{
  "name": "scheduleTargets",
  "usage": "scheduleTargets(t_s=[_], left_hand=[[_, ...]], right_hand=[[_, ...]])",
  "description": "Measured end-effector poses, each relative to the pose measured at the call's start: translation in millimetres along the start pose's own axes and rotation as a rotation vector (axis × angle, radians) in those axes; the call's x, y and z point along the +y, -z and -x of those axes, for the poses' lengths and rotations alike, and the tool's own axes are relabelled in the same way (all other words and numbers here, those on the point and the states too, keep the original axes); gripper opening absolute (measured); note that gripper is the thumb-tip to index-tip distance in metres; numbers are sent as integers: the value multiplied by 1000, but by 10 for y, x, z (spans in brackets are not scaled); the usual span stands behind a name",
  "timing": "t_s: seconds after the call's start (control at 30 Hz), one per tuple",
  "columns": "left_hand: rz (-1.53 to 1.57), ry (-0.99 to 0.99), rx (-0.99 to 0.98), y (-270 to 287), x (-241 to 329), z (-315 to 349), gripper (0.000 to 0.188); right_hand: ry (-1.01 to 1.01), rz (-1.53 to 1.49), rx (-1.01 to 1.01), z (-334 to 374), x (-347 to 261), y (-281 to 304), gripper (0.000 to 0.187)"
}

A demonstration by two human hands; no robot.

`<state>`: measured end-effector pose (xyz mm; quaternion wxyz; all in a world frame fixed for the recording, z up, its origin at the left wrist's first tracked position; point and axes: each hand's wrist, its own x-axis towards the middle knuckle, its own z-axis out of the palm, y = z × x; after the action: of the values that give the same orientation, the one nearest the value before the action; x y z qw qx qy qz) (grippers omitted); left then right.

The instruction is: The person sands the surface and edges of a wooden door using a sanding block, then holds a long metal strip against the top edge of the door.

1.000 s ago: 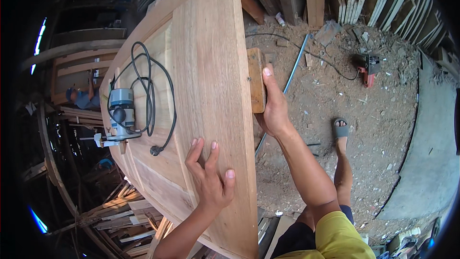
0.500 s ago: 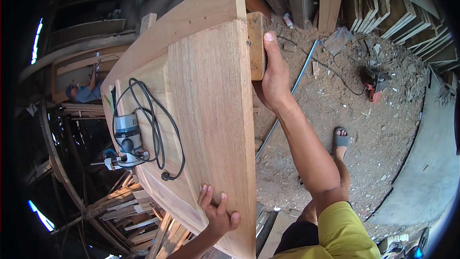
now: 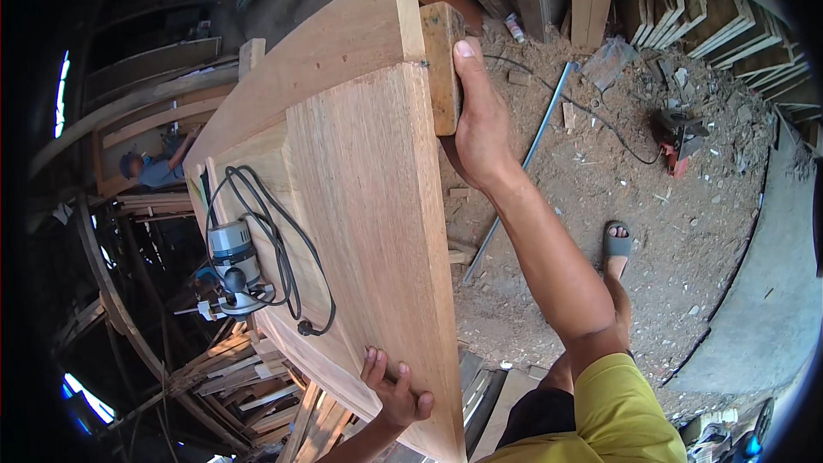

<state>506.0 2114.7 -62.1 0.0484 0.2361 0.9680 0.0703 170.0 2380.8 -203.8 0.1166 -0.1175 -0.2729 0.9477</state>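
Note:
A large wooden panel door (image 3: 369, 171) lies in front of me, its long edge running from far to near. My right hand (image 3: 484, 124) is closed round a worn wooden block (image 3: 441, 69), held against the right edge of the door near its far corner. The block's underside is hidden. Low on the door, my left hand (image 3: 399, 390) rests with its fingers spread on the wood, holding nothing. A grey-and-blue router (image 3: 236, 257) stands on the door's left part, its black cord (image 3: 283, 244) looped over the panel.
A metal pipe (image 3: 533, 150) and a red corded power tool (image 3: 675, 139) lie on the debris-strewn ground at right. Panels (image 3: 729, 13) lean at the far right. Scrap wood (image 3: 266, 386) is piled at lower left. Another person (image 3: 157, 169) is at far left.
My right hand has slid the block along the door's edge toward the far corner. My left hand stays at about the same spot on the door. The whole view has shifted slightly.

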Motion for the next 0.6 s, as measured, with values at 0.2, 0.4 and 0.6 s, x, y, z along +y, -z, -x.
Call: scheduleTargets(t_s=[0.2,0.4,0.6], left_hand=[[2,-1,21,-10,-11,3,68],[17,18,30,-17,-12,18,67],[32,15,29,-14,-12,0,65]], right_hand=[[-150,-20,-48,17,5,99,60],[-179,-122,-22,11,-16,61,62],[-145,-131,-25,-70,-70,45,62]])
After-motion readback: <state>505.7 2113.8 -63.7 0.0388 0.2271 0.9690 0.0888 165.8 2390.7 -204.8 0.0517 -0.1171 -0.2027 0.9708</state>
